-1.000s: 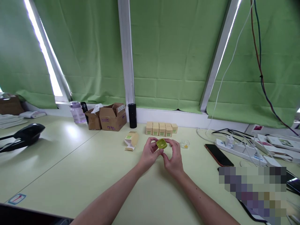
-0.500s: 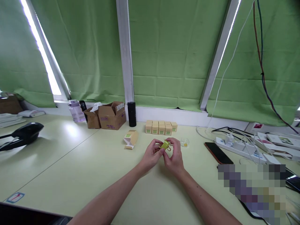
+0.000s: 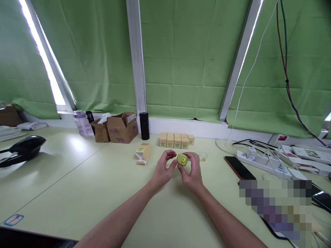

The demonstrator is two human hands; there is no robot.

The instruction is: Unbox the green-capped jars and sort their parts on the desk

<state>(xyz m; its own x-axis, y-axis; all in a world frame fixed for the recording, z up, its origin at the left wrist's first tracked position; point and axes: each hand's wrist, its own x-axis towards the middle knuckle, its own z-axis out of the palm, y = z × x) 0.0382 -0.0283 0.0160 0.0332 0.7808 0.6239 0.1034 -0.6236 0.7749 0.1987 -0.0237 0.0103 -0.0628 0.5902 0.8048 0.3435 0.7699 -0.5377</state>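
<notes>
Presently, the case (image 3: 182,159) is held above the surface (image 3: 90,182), near of the row of boxes (image 3: 173,140). The right hand (image 3: 191,172) has its fingers clamped on it. The left hand (image 3: 163,168) is at its left edge, fingers apart; whether they touch, I cannot tell.

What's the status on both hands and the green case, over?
Right hand pinching green case, decorated face showing. Left hand at its edge, contact unclear. Nearby: opened carton to the left, small boxes beyond.
</notes>
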